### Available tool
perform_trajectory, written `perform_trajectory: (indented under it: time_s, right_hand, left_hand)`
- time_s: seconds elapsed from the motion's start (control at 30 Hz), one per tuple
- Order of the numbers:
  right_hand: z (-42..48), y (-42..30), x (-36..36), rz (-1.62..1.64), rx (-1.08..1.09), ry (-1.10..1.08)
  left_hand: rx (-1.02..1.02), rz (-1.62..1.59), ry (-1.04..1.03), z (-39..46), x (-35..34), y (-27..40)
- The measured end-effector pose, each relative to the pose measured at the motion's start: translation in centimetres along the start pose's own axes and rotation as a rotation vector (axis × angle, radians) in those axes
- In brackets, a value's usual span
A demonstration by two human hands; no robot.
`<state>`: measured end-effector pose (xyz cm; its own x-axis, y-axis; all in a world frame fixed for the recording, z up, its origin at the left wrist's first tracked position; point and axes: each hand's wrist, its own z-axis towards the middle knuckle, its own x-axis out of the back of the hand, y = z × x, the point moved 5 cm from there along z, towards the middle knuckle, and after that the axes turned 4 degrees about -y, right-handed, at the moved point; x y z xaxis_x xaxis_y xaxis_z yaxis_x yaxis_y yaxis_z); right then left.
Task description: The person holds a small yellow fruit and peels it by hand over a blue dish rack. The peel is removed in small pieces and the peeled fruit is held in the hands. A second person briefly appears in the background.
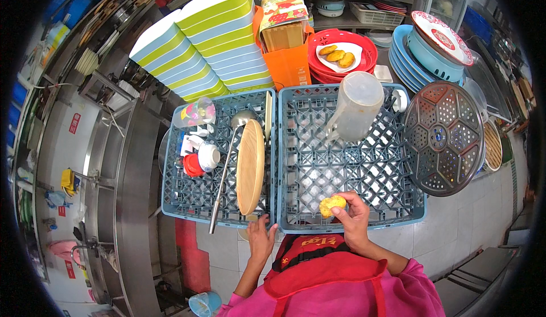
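Observation:
My right hand point(356, 219) holds a yellow fried cake point(332, 206), with its rough inside showing, over the front of the right blue-grey plastic dish rack point(352, 226). By the front corner of the left dish rack point(187, 216) is my left hand point(261, 238), holding nothing, fingers a little apart near the rim. Closest to it, a round wooden board point(250, 167) stands on edge in that rack. Beside the board leans a long-handled metal ladle point(224, 176). A translucent plastic pitcher point(360, 103) sits upside down at the back of the right rack.
Striped boxes point(222, 40) are stacked behind the left rack, beside an orange bag point(288, 63). Red plates point(315, 61) hold more fried cakes point(337, 55) on paper. A perforated metal steamer plate point(443, 138) overhangs the right rack. A steel counter point(136, 180) runs along the left.

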<state>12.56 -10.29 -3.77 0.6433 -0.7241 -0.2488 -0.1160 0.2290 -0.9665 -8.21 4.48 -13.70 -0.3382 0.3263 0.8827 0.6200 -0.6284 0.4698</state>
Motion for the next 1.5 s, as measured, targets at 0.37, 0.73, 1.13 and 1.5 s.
perform_trajectory:
  time_s: [0.37,0.73,1.13,1.5]
  right_hand:
    - [0.0,0.1,0.8,0.046,-0.023,0.033]
    - [0.0,-1.0,1.8,0.063,0.028,0.084]
    - [0.1,-0.9,2.2,0.106,0.018,0.117]
    - [-0.3,-0.8,2.2,0.12,0.02,0.095]
  left_hand:
    - [-0.27,-0.34,-0.028,3.8,4.2,9.7]
    - [-0.428,-0.702,-0.149,7.4,5.3,16.7]
    - [-0.035,-1.972,-0.486,7.8,5.0,15.9]
    - [-0.011,-1.997,-0.467,7.1,4.9,15.5]
